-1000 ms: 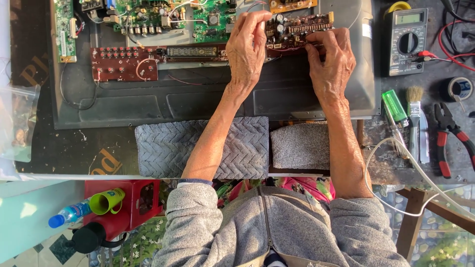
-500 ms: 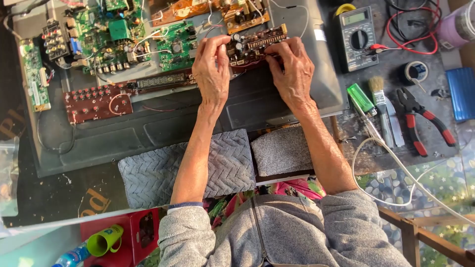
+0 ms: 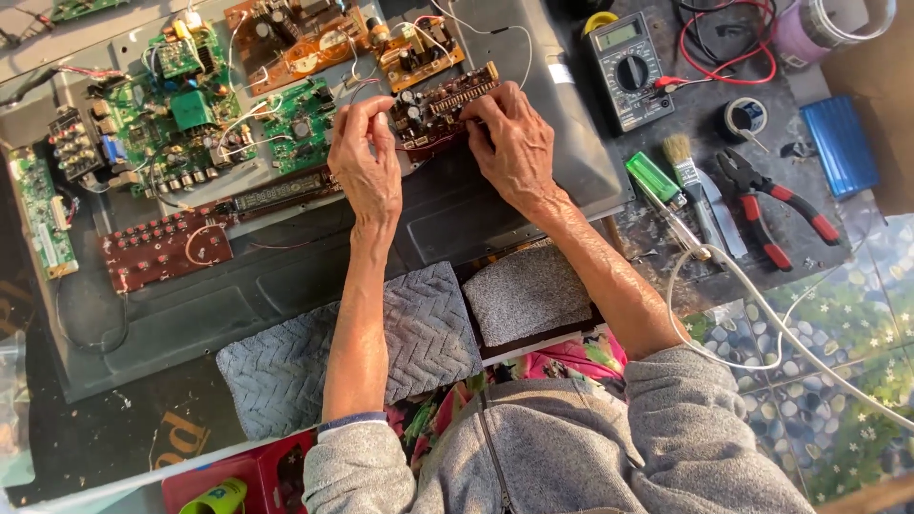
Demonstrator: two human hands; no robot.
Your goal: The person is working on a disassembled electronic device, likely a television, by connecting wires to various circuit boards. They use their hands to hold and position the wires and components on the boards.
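A small brown circuit board (image 3: 440, 107) with black capacitors lies on the grey metal back panel (image 3: 314, 276) of an opened device. My left hand (image 3: 364, 164) grips the board's left end with thumb and fingers pinched around it. At the right end, my right hand (image 3: 514, 143) holds the board's edge, fingers curled over it. Green circuit boards (image 3: 195, 114) and orange-brown boards (image 3: 305, 43) sit to the left and above, joined by white wires. A long reddish-brown board (image 3: 167, 249) with red parts lies lower left.
A multimeter (image 3: 628, 71) with red leads, a tape roll (image 3: 745, 118), a green lighter (image 3: 654, 178), a brush (image 3: 687, 176), red-handled pliers (image 3: 776, 209) and a blue box (image 3: 840, 145) lie right. Grey cloths (image 3: 409, 347) cover the near edge. A white cable (image 3: 762, 314) trails right.
The view has shifted so the panel and boards sit lower and more tilted in frame. Both hands stay on the small brown board, fingers pinched closer around its ends.
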